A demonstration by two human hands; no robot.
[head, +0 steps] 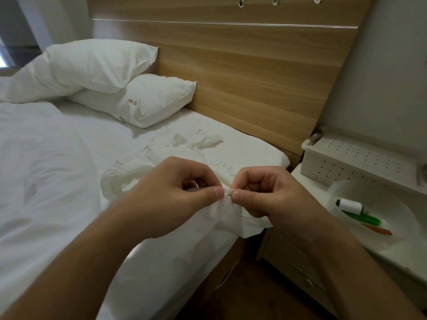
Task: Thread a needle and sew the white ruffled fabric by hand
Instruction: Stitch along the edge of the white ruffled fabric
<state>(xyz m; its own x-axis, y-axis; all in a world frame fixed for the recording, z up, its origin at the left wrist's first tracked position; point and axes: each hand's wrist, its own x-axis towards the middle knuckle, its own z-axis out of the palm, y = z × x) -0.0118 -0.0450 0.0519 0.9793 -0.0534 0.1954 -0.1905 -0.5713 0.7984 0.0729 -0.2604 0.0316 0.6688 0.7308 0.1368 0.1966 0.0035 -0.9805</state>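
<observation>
The needle is not showing anywhere, and whether a thread is running between the two hands is too fine to make out; only a faint strand seems to be trailing under the right hand (265,195). Both forearms are being cut off by the bottom edge of the view. The left hand (175,192) is curling its fingers and pinching a small fold of the white ruffled fabric (147,167) between thumb and forefinger, and the right hand is pinching the same fold just beside it, thumb tips almost touching. The fabric is lying at the bed's (57,181) near right edge, below the pillows (143,100), its corner hanging over the side. On the nightstand, a white plate (392,227) is holding a thread spool (350,206).
</observation>
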